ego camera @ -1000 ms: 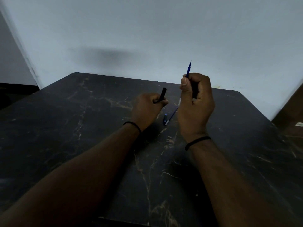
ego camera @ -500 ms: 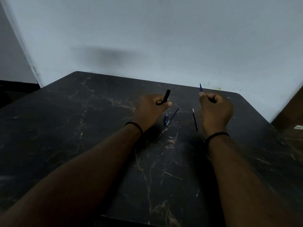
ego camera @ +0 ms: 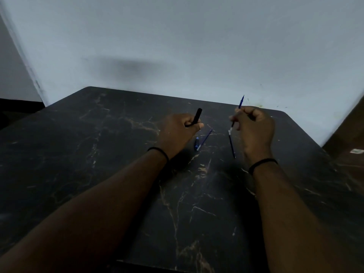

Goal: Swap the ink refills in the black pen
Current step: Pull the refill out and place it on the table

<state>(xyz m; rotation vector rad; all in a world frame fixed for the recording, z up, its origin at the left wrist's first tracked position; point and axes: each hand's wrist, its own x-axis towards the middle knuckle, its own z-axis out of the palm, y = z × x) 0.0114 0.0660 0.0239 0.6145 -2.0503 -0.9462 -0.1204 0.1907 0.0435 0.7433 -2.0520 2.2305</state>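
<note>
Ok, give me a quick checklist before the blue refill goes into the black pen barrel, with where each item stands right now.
1. Left hand grips black pen barrel: ok.
2. Barrel's open end faces the refill: cannot tell.
3. Right hand pinches blue refill: ok.
4. Refill lined up with barrel: not ok, they are apart.
5. Dark refill lies on the table, out of the way: ok.
6. Blue parts lie between the hands: ok.

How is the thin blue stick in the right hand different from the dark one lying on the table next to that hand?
The blue refill is gripped in the right hand, tip up off the table; the dark refill lies flat on it, untouched. The held one looks bright blue, the lying one nearly black. Both are slim, straight rods.
</note>
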